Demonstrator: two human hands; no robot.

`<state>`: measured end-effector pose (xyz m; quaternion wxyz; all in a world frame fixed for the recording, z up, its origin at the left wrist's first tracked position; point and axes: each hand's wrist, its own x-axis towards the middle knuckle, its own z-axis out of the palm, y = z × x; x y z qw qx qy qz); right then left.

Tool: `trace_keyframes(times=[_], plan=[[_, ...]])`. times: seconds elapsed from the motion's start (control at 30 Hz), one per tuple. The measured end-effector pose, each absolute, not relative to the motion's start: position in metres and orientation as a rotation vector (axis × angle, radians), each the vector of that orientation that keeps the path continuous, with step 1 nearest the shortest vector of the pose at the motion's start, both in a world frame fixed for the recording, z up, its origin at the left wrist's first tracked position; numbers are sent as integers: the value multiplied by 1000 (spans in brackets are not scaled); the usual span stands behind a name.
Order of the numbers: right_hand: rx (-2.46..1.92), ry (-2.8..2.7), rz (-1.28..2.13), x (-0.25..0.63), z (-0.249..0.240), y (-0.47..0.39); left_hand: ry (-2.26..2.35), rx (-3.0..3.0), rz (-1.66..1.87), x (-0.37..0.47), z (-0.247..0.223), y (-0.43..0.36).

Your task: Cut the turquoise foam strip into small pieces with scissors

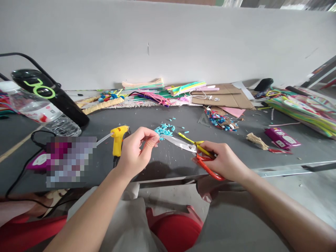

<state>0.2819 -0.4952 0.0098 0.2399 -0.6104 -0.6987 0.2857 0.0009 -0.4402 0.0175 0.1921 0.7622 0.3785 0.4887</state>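
Scissors (180,143) extend from right fingers (210,145) toward left fingers (147,132).

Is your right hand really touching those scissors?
Touching. The head view shows the right hand gripping the scissors, its fingers around their handles.

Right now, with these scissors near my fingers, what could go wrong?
The scissors point toward your left hand, so a slip might nick a fingertip. The loose blue pieces lie close to your fingers and could scatter if brushed. Your left hand could also knock the yellow glue gun beside it.
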Motion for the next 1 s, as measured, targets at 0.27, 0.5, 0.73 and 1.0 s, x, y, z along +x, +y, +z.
trace_keyframes(times=[0.27, 0.5, 0.73, 1.0], plan=[[-1667, -1915, 805, 282, 10, -495, 1074, 2122, 1364, 0, 14, -439], [-1661, -1898, 774, 280, 10, -495, 1100, 2112, 1356, 0, 14, -439], [-1619, -1843, 800, 282, 10, -496, 1053, 2131, 1381, 0, 15, -439], [-1660, -1925, 766, 284, 9, -496, 1092, 2128, 1356, -1, 11, -437]])
